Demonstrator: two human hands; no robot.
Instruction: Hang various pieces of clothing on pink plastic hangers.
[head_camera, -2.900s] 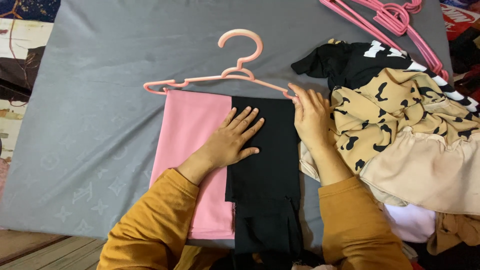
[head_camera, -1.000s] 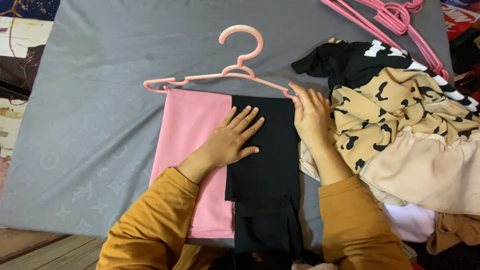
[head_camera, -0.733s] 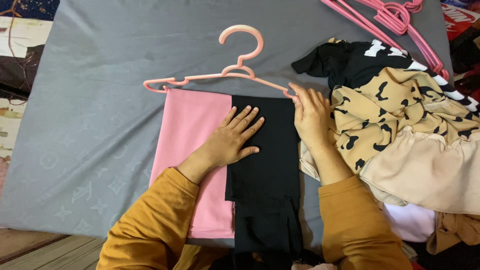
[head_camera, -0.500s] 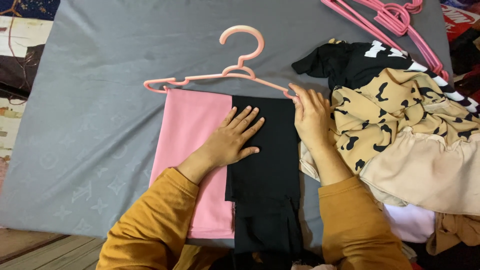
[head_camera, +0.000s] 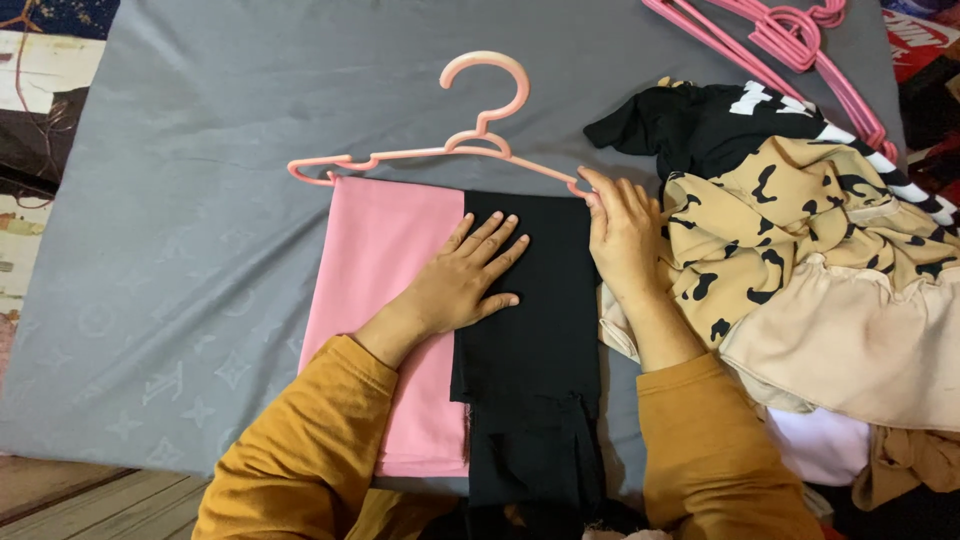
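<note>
left hand (head_camera: 462, 284): flat, fingers spread, palm down on the black folded cloth (head_camera: 530, 330), heel of the palm over the seam with the pink folded cloth (head_camera: 385, 300); grasping nothing.
right hand (head_camera: 622, 238): open and released, laid along the right edge of the black cloth, fingertips (head_camera: 590, 186) touching the right end of the pale pink hanger (head_camera: 450, 150); not closed round it.
black and pink cloths: side by side, touching, pink on the left, black on the right; top edges just under the hanger's bar, lower ends running towards the wearer.
hanger: flat on the grey sheet (head_camera: 200, 200), hook pointing away.
mustard sleeves (head_camera: 300, 450): on both forearms.
heap of clothes, right of the right hand: tan garment with black blotches (head_camera: 790, 220), black piece with white stripes (head_camera: 730, 120) behind it, cream fabric (head_camera: 860, 350) in front.
spare pink hangers (head_camera: 780, 40): top right, well apart from both hands.
wooden floor (head_camera: 90, 505): bottom left corner.
</note>
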